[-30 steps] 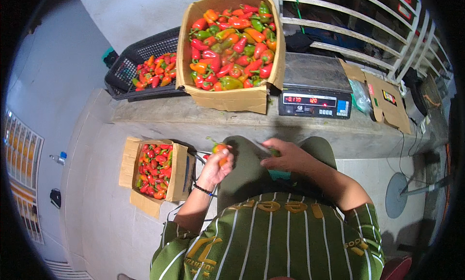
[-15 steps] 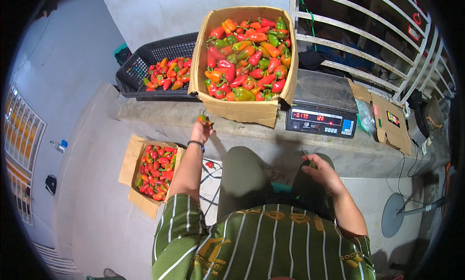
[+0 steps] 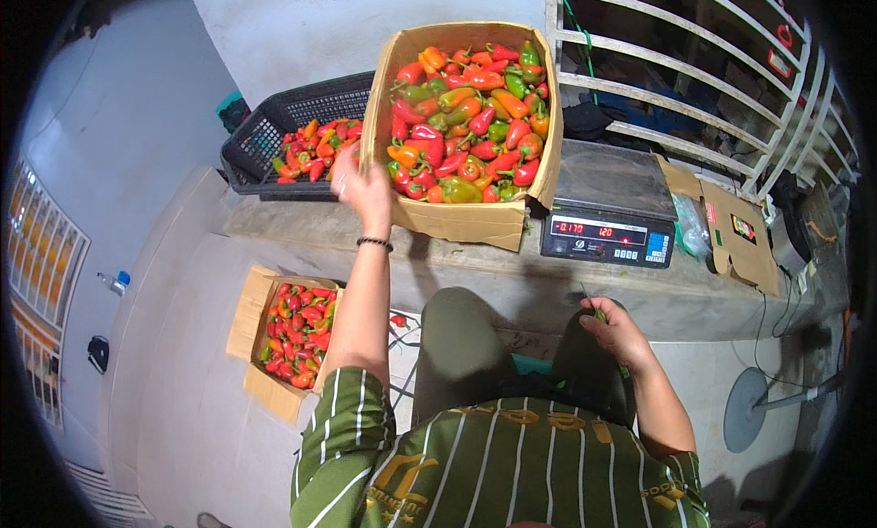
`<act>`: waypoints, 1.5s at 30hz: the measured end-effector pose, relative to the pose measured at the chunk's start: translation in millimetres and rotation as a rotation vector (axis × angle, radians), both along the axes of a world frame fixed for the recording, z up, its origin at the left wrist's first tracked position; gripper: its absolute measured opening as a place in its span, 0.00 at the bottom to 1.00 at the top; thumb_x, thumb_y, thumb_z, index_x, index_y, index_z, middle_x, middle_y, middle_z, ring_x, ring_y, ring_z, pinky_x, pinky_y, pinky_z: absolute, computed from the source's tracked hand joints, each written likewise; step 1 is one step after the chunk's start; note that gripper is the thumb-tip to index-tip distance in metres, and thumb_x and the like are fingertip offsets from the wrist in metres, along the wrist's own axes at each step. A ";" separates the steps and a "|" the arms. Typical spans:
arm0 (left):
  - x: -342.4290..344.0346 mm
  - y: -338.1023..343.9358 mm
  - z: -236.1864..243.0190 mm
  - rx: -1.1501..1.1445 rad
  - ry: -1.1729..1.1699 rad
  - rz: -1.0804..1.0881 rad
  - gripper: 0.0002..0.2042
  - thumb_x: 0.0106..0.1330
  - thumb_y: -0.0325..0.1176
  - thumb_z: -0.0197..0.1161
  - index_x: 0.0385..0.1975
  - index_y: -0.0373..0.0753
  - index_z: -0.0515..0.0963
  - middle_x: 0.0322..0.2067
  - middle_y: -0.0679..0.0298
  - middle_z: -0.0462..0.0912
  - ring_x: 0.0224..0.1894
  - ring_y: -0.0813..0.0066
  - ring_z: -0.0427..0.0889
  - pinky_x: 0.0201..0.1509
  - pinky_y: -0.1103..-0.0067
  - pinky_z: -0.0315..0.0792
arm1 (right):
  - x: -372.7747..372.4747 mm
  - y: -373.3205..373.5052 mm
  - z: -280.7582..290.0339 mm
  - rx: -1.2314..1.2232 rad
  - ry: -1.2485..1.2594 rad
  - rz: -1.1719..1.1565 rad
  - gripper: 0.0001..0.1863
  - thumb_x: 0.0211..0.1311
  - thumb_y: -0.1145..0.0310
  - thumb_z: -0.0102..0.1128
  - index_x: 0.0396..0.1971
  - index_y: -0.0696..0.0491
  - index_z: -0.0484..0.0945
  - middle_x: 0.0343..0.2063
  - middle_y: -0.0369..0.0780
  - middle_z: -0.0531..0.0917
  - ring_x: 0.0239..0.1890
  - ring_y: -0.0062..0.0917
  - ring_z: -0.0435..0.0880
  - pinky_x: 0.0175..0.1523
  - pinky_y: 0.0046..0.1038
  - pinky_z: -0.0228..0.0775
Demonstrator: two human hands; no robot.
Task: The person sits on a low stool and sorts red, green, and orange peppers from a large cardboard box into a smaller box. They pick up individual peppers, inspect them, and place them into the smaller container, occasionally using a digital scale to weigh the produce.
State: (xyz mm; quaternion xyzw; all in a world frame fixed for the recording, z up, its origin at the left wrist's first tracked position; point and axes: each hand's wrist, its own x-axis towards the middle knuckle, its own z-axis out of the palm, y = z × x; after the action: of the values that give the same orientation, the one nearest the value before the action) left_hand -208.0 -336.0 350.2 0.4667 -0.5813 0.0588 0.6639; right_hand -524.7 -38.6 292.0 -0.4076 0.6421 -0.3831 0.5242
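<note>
My left hand [image 3: 365, 192] is raised at the near left corner of a large cardboard box [image 3: 457, 225] full of red, orange and green peppers [image 3: 466, 117]. Its slightly blurred fingers are beside the box wall, over the right end of a black plastic crate [image 3: 260, 126]; whether they hold anything is unclear. Red and orange peppers [image 3: 306, 153] lie in the crate. Over my right thigh, my right hand [image 3: 618, 332] is closed around a small knife [image 3: 586, 293], its thin blade pointing up and away; the fingers cover most of the handle.
A smaller open carton [image 3: 251, 320] of mostly red peppers stands on the floor at left, with one loose pepper [image 3: 399, 322] nearby. On the ledge right of the big box are a digital scale [image 3: 607, 227] and flattened cardboard [image 3: 744, 227]. A round metal base [image 3: 744, 409] stands at right.
My left hand has moved up and forward from in front of the ledge, where it held a pepper, to the crate and box. My right hand still grips the knife over my thigh.
</note>
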 end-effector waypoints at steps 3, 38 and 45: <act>-16.9 -14.9 18.8 0.032 -0.733 0.179 0.18 0.48 0.28 0.55 0.42 0.41 0.74 0.46 0.61 0.76 0.55 0.57 0.66 0.58 0.52 0.53 | 4.4 -5.4 -6.7 -0.132 0.007 0.065 0.15 0.57 0.67 0.58 0.44 0.54 0.71 0.34 0.35 0.76 0.38 0.17 0.71 0.43 0.20 0.64; 120.9 11.1 -62.6 0.753 1.351 -1.497 0.19 0.62 0.55 0.49 0.31 0.43 0.71 0.19 0.69 0.63 0.18 0.80 0.60 0.21 0.84 0.55 | 32.7 -11.2 8.1 -0.191 0.090 0.235 0.12 0.61 0.71 0.53 0.45 0.49 0.70 0.22 0.25 0.68 0.20 0.07 0.60 0.23 0.12 0.50; 100.4 21.1 -88.6 0.851 1.359 -1.418 0.27 0.58 0.67 0.39 0.30 0.46 0.67 0.23 0.65 0.66 0.23 0.73 0.63 0.24 0.78 0.58 | 24.1 -11.0 -9.6 -0.246 0.130 0.206 0.13 0.60 0.72 0.55 0.45 0.50 0.70 0.25 0.27 0.70 0.22 0.08 0.63 0.24 0.12 0.53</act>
State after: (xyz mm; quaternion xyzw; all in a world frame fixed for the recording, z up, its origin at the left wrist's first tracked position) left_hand -107.6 -315.0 261.6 0.1502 -0.2011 -0.8203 0.5139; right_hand -500.6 -49.6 282.4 -0.5561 0.5779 -0.3757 0.4643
